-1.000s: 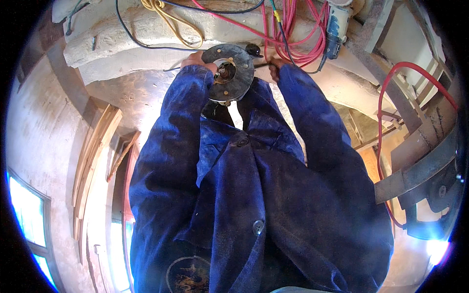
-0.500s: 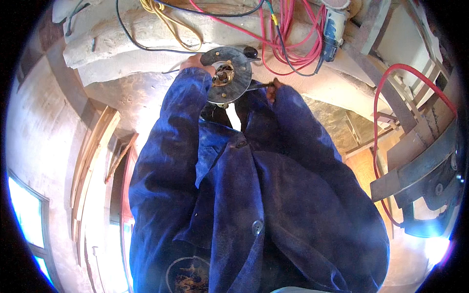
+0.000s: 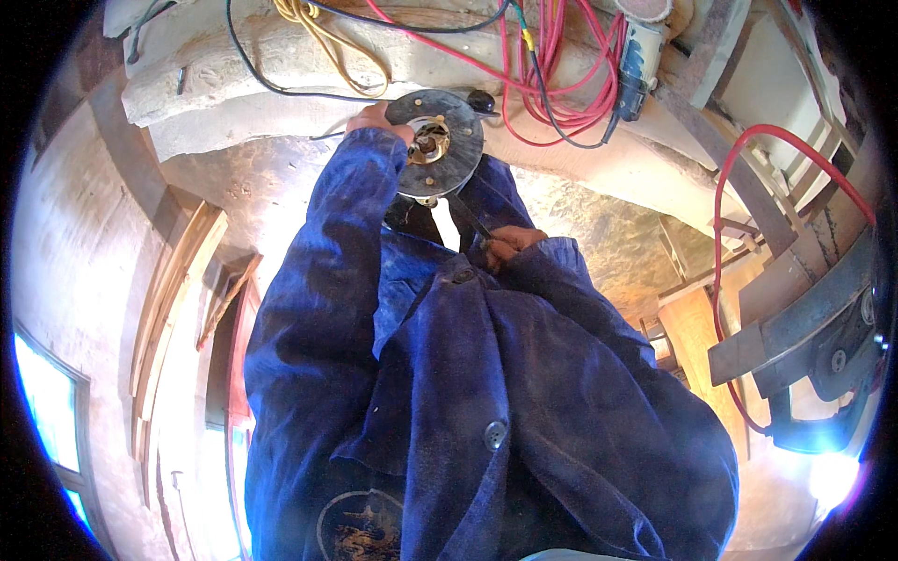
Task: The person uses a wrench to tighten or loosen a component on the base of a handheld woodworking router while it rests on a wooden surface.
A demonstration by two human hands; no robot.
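The blue jacket (image 3: 449, 393) fills the centre and hides most of the router body under its round base plate (image 3: 440, 140), upper centre. The left hand (image 3: 369, 120), half covered by the sleeve, grips the plate's edge; the right hand (image 3: 510, 245) is closed on a thin dark tool (image 3: 468, 217). Behind, red cable (image 3: 561, 84) and yellow cord (image 3: 323, 37) lie on a pale stone slab (image 3: 243, 75). Since earlier, the right hand has dropped lower.

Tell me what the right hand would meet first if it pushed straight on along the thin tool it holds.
Most likely the round dark base plate that the left hand steadies. The right hand grips a thin dark tool angled up toward the plate's lower edge; depth is unclear, so contact there is a judgement.
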